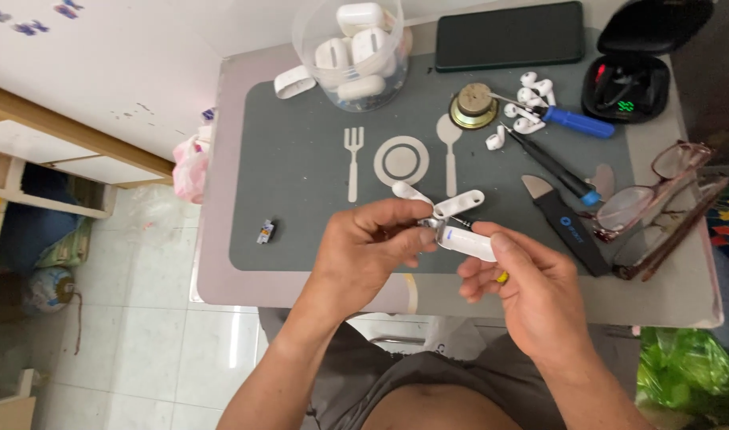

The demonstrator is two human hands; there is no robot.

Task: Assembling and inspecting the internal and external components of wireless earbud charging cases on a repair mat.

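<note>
Earbud charging case (468, 242), white and oblong, is pinched between the thumb and fingers of the right hand (524, 291) above the near edge of the worktop (221, 271). A small metal piece at its end is gripped by the closed fingertips of the left hand (364, 251); what that piece is cannot be told. Two white earbuds (460, 201) are seen just behind the hands, on the grey placemat (301, 159), partly hidden by the left fingers. To the right of the hands, a black pry tool (567, 227), a dark screwdriver (551, 167) and a pair of glasses (659, 203) are laid close together. Further back, a blue-handled screwdriver (575, 121), loose white earbuds (528, 99) and a round brass part (473, 106) are grouped. A clear tub (356, 52) filled with white cases, a dark phone (509, 36) and an open black case (631, 76) are ranged along the far edge. A small dark item (267, 231) lies alone at the left.
</note>
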